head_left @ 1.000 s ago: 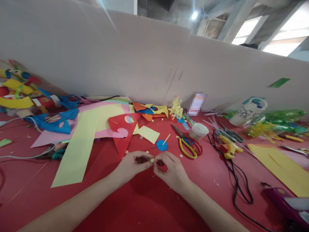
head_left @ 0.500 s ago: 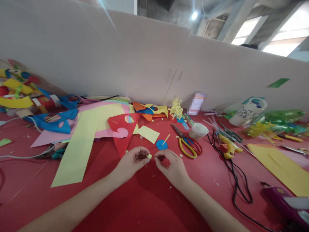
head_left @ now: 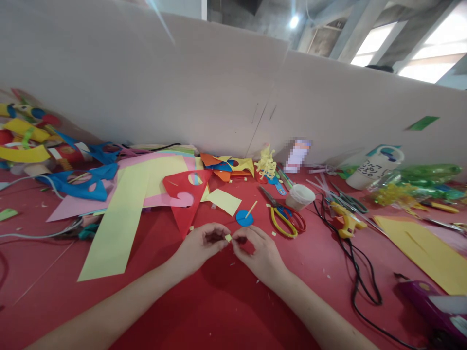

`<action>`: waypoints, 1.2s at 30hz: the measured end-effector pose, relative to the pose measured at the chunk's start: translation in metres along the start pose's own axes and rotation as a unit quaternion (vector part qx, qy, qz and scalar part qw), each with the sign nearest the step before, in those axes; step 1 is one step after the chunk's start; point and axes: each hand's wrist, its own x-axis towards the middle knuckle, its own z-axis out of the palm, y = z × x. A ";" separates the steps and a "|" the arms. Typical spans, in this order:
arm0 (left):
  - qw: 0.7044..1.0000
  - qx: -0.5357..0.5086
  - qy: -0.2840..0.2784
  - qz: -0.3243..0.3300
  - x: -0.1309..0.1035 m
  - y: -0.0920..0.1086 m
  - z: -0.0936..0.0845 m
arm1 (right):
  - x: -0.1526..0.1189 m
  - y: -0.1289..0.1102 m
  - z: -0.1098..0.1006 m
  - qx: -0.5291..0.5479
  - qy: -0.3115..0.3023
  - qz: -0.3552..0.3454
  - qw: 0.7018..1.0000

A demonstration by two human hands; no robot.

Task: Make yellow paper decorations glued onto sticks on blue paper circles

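Between the thumb and fingers of my left hand [head_left: 202,243] is a small pale yellow square piece [head_left: 228,237], perhaps foam or paper. My right hand [head_left: 260,253] is pinched too, its thumb and fingertips meeting at the right edge of that square. Both hands hover over the near middle of the red table [head_left: 226,301]. Just beyond my right hand lies a blue disc [head_left: 243,218] with a thin wooden stick [head_left: 251,209] across it. A red cut-out mask [head_left: 186,199] rests behind my left hand.
Scissors with yellow and red handles [head_left: 286,221] lie right of the disc, before a white cup [head_left: 301,196]. Further right are a yellow glue gun [head_left: 348,221], its black cable [head_left: 359,272] and a purple tool [head_left: 425,304]. Paper sheets [head_left: 116,228] spread leftward. A pale partition [head_left: 164,87] stands behind.
My right fingertips have moved slightly left and now meet the small yellow square, where a gap was before. My left hand has shifted only a little.
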 end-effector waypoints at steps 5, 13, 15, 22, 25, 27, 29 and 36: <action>0.999 0.037 0.001 -0.006 0.000 0.004 -0.001 | 0.000 -0.002 -0.001 -0.031 -0.001 -0.031 0.999; 0.999 0.024 -0.025 -0.006 0.000 0.004 0.003 | 0.000 -0.004 0.001 -0.067 0.005 -0.069 0.995; 1.000 0.025 -0.013 -0.008 0.000 0.004 0.002 | 0.000 -0.003 0.001 -0.051 -0.001 -0.051 0.997; 0.999 0.027 -0.006 -0.017 0.001 0.005 -0.001 | 0.001 -0.002 0.001 -0.002 0.003 -0.005 1.000; 1.000 -0.005 -0.007 -0.026 0.000 0.004 0.001 | 0.001 -0.002 0.001 -0.017 0.007 -0.015 1.000; 0.999 -0.026 0.004 -0.024 0.000 0.004 0.003 | 0.000 -0.003 0.000 -0.029 0.017 -0.021 0.999; 0.999 -0.035 0.006 -0.017 0.000 0.004 0.005 | 0.000 -0.004 0.000 -0.036 0.029 -0.027 0.999; 1.000 -0.018 0.017 0.005 0.001 0.002 0.002 | -0.002 -0.001 0.000 0.013 0.013 -0.024 1.000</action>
